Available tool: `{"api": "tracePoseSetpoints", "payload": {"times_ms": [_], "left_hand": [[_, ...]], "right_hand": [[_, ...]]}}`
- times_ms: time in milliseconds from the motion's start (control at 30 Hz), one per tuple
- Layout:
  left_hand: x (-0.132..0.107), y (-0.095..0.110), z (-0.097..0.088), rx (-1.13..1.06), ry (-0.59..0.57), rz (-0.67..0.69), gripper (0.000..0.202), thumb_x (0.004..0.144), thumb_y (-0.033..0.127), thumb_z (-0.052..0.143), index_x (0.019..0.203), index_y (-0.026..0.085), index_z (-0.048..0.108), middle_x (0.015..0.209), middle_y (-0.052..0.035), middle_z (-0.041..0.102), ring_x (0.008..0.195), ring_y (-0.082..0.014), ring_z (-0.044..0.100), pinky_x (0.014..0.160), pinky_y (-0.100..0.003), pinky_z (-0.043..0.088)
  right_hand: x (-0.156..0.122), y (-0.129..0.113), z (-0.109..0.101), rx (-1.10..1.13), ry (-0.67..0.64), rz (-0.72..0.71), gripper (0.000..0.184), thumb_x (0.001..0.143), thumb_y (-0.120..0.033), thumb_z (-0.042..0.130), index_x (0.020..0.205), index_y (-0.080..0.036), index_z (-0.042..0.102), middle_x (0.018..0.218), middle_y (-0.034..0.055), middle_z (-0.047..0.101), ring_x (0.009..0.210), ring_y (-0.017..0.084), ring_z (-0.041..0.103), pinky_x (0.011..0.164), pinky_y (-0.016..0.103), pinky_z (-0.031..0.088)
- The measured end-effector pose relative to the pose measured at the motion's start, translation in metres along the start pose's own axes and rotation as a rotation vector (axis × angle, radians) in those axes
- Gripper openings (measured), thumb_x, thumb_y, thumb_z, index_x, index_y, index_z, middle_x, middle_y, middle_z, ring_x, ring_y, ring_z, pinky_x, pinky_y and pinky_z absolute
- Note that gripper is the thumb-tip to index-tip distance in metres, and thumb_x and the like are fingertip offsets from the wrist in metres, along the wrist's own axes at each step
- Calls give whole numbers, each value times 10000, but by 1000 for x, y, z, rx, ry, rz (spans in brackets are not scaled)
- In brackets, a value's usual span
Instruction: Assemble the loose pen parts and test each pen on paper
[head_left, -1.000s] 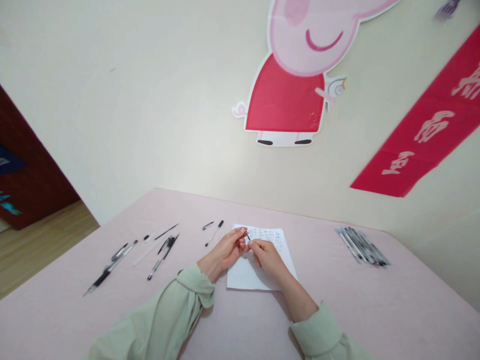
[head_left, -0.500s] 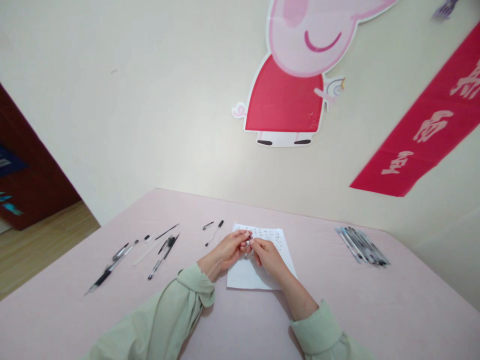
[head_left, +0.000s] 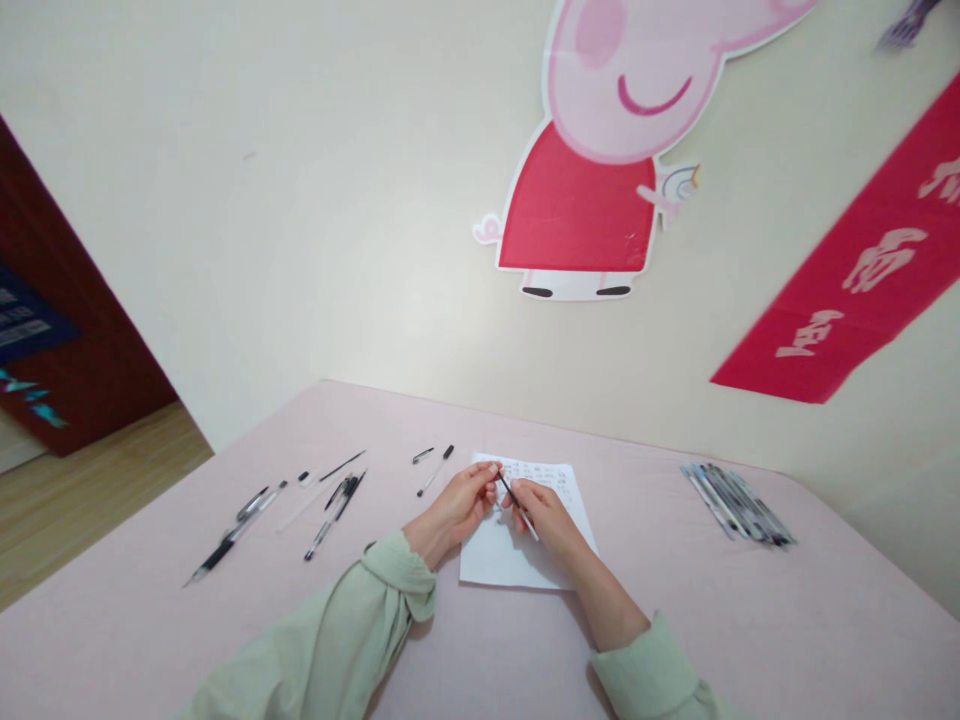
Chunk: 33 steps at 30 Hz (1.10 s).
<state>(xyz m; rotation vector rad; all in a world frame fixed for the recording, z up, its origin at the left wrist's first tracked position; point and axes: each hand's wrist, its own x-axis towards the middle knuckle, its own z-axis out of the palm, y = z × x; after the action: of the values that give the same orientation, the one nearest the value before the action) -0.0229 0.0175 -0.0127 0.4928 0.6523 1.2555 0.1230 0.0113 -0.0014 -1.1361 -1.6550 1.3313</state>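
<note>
Over the sheet of paper (head_left: 517, 560), which bears rows of handwriting, my two hands meet. My right hand (head_left: 551, 518) grips a slim ink refill (head_left: 517, 497), dark along its upper part and pale at the lower end, slanting down to the right. The fingers of my left hand (head_left: 463, 503) are pinched together at the refill's upper end; whether they hold a further small part is hidden. Something small and clear shows below the fingers, too indistinct to name.
On the pink-covered table (head_left: 525, 660), a black-capped pen piece (head_left: 436, 470) and a clip-like black part (head_left: 422, 455) lie beyond my left hand. Further left are several pen parts (head_left: 335, 513) and a long pen (head_left: 225, 545). A pile of pens (head_left: 737, 505) lies right.
The refill now shows slanting between my hands, where before my fingers mostly hid it. My right hand has turned slightly. The whole view has shifted a little.
</note>
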Motion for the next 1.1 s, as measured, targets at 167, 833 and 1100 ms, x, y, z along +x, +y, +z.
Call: {"api": "tracePoseSetpoints", "payload": {"times_ms": [167, 833, 1100], "left_hand": [[2, -1, -2, -16, 11, 14, 100, 762, 120, 710, 746, 115, 611, 655, 27, 529, 502, -14, 461, 462, -104, 399], [-14, -3, 10, 134, -42, -10, 232, 705, 284, 766, 730, 127, 596, 658, 0, 574, 586, -74, 533, 592, -184, 443], [-29, 1, 14, 250, 185, 122, 169, 737, 287, 673, 735, 150, 573, 638, 22, 553, 572, -72, 508, 516, -173, 375]], "right_hand": [[-1, -3, -2, 48, -40, 59, 290, 795, -434, 571, 656, -179, 558, 465, -45, 481, 393, 73, 358, 398, 197, 234], [0, 4, 0, 82, 6, -10, 480, 898, -562, 406, 678, -167, 565, 473, -28, 503, 383, 75, 366, 426, 219, 269], [-1, 7, 0, 79, -1, -14, 408, 875, -514, 446, 704, -164, 568, 479, -44, 503, 364, 60, 355, 405, 202, 240]]}}
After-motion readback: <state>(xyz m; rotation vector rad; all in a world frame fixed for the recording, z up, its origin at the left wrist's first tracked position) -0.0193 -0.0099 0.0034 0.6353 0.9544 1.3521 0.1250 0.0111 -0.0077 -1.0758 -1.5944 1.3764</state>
